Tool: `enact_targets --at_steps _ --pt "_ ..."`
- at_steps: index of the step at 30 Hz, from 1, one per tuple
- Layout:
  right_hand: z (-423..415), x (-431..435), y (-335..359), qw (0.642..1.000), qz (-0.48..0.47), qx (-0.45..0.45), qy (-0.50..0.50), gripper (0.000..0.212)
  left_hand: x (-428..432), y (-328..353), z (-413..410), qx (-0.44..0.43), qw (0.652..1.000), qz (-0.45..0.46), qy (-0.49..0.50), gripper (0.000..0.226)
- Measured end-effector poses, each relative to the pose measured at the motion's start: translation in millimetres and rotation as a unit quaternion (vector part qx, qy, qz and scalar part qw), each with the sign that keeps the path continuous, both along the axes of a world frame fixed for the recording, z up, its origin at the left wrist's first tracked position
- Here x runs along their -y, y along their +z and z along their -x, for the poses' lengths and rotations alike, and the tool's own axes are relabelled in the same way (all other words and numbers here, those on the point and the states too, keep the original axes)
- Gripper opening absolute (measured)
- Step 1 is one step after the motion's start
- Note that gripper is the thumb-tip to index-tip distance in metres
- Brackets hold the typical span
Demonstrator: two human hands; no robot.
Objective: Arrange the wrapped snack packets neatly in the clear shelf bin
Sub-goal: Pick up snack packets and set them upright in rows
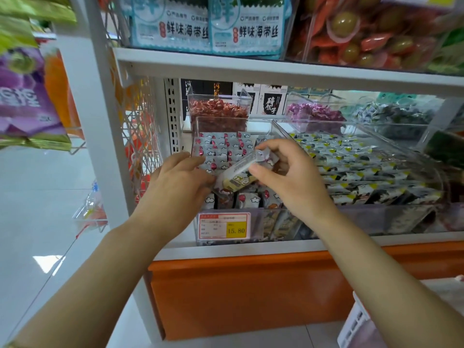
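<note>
**Both hands over the clear shelf bin, one packet lifted**

Nearest, below the wrists, runs the shelf's orange base panel [251, 292], with a white basket [356, 322] at the lower right edge. Just under the fingers, a price tag [224, 226] reading 15.80 is stuck to the front wall of the clear shelf bin [266, 223].

The right hand [283, 182] pinches a wrapped snack packet [241, 172] between thumb and curled fingers, holding it tilted above the bin, its upper end at the fingertips and its lower end pointing toward the left hand [180, 182]. The left hand's fingers lie fairly straight, reaching in by the bin's left wall. Whether its thumb touches the packet's lower end cannot be told.

Beneath and beyond both sets of fingers, rows of packets [221, 146] with red and white wrappers stand packed in the bin. Right of the right fingers, a neighbouring bin [351, 159] holds yellow-marked packets.

Farther back sit a bin of red candies [218, 111] and a bin of purple candies [313, 114]. Overhead, blue seaweed packs [208, 28] fill the upper shelf.
</note>
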State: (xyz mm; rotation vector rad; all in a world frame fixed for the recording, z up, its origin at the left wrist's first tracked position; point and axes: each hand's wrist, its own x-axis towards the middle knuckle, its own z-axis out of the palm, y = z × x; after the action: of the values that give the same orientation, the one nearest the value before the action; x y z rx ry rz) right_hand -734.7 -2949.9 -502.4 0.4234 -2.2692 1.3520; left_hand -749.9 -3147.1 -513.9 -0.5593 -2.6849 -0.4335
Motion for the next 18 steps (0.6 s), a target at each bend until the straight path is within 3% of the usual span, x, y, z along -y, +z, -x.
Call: enact_targets --at_steps 5,9,11,15,18 --pt "-2 0 8 0.998 0.056 -0.017 0.012 0.018 2 -1 1 -0.013 1.000 -0.007 -0.001 0.029" --pt "2 6 3 0.998 -0.059 0.016 0.034 0.018 3 -2 1 -0.013 1.000 -0.010 -0.008 0.030" --pt "5 11 0 0.993 -0.121 0.005 0.012 0.028 3 -2 1 -0.012 1.000 -0.011 -0.009 0.031" --pt "8 21 -5 0.984 -0.177 -0.011 -0.009 0.032 3 0 1 -0.025 0.999 -0.026 -0.015 0.031" --pt "7 26 -14 0.945 -0.326 -0.007 0.012 0.021 2 2 1 -0.039 0.998 -0.045 -0.018 0.032"
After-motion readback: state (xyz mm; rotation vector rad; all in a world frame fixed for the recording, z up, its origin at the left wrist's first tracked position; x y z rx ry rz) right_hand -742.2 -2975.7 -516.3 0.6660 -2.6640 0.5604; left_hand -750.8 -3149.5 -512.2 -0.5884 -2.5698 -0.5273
